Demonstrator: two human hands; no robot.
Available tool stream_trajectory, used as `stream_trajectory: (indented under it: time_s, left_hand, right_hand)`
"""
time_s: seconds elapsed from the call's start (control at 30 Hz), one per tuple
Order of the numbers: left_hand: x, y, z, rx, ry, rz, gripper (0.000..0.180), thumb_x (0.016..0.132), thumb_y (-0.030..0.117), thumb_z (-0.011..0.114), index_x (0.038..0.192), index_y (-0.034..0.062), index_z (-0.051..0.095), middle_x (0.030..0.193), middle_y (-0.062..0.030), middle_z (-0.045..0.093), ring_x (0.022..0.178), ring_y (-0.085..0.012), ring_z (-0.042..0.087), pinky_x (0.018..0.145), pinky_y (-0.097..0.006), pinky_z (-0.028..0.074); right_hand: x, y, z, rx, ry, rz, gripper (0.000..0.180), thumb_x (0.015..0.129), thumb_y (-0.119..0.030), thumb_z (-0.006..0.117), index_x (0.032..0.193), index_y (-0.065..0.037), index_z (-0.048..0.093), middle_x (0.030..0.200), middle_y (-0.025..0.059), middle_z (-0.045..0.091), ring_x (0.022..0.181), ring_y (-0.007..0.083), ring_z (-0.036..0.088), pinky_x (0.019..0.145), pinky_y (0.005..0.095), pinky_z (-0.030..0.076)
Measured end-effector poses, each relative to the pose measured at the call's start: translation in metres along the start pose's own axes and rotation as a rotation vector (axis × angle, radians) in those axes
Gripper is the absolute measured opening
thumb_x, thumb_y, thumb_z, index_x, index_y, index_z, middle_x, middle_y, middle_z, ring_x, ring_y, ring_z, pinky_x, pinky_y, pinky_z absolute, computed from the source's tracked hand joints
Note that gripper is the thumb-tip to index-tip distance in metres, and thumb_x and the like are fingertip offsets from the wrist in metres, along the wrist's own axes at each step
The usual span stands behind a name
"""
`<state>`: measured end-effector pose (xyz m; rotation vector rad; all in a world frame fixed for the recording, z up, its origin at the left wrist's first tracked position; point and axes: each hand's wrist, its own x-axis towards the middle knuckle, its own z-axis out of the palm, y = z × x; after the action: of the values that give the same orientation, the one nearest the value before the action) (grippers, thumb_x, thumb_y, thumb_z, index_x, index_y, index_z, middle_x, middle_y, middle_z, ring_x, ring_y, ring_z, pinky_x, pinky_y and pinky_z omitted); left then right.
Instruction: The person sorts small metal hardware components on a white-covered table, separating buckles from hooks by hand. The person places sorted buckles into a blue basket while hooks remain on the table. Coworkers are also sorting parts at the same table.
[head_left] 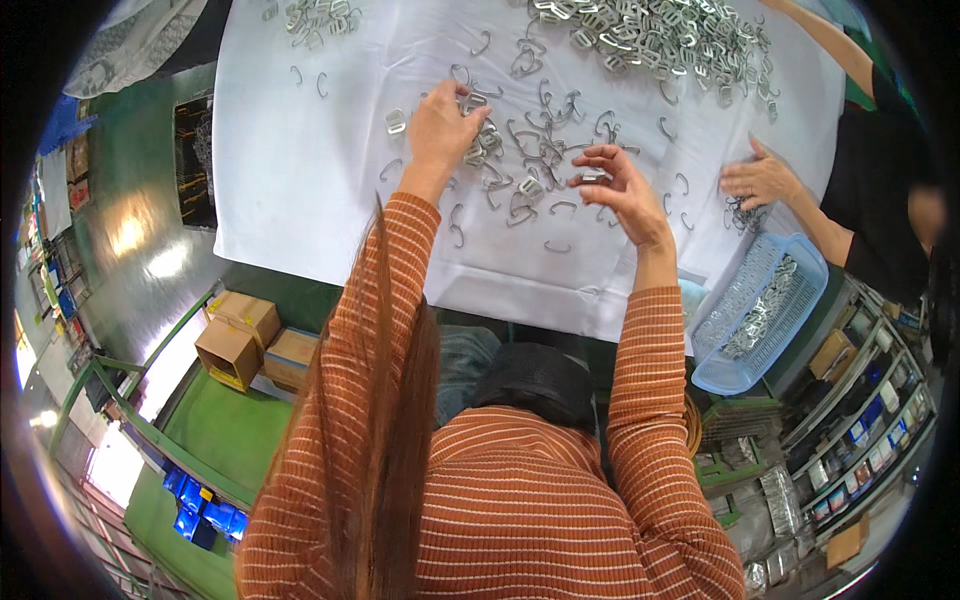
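Observation:
On the white-covered table, my left hand reaches over a small heap of metal slide buckles. Its thumb and forefinger are bent around a buckle at the far side of the heap. My right hand is raised a little above the cloth, with a small metal buckle pinched between thumb and fingers. Between my hands lie loose bent-wire hooks, many tangled together. A single buckle rests left of my left hand.
A large pile of buckles covers the far right. Another person's hand lies beside a small pile of hooks at the right. A blue plastic basket with metal pieces stands at the right edge. Cardboard boxes sit lower left.

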<state>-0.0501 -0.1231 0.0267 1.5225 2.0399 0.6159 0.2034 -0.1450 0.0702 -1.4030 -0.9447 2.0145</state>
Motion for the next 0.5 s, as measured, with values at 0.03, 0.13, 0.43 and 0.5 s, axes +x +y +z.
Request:
stream_trajectory:
  time_s: [0.03,0.13,0.43,0.5]
  left_hand:
    - [-0.002,0.004,0.001,0.02,-0.035,-0.008,0.03,0.07,0.028,0.07,0.086,0.0032,0.061,0.077,-0.0117,0.062,0.068,-0.0213,0.059,0.059,-0.03,0.046]
    - [0.0,0.005,-0.006,-0.23,-0.231,-0.137,0.026,0.073,0.026,0.069,0.085,0.0046,0.061,0.079,-0.007,0.062,0.075,-0.017,0.059,0.061,-0.027,0.045]
    - [-0.028,-0.056,-0.076,-1.23,-0.132,-0.51,0.017,0.08,0.021,0.067,0.084,0.0073,0.058,0.073,0.0004,0.058,0.062,-0.0119,0.055,0.048,-0.024,0.038]
    - [-0.024,-0.074,-0.071,-0.844,-0.005,-0.582,0.021,0.077,0.023,0.069,0.086,0.0064,0.059,0.07,-0.0012,0.058,0.06,-0.0134,0.056,0.047,-0.025,0.038]
  right_hand:
    - [-0.007,0.002,0.004,0.001,-0.018,0.029,0.028,0.072,-0.01,0.07,0.096,-0.003,0.056,0.084,0.0027,0.057,0.072,0.0105,0.056,0.062,0.0251,0.045]
    - [-0.002,0.027,0.027,-0.449,0.083,0.053,0.031,0.072,-0.018,0.071,0.097,-0.006,0.057,0.073,0.0048,0.057,0.069,0.0145,0.058,0.061,0.0298,0.046]
    - [-0.004,0.047,0.029,-0.45,-0.055,0.003,0.025,0.074,-0.02,0.069,0.091,-0.006,0.058,0.07,0.0051,0.056,0.065,0.0133,0.055,0.056,0.0277,0.043]
    - [-0.011,0.041,0.015,0.076,-0.234,0.124,0.023,0.075,-0.019,0.069,0.09,-0.005,0.058,0.071,0.0031,0.056,0.065,0.0097,0.054,0.053,0.0225,0.04]
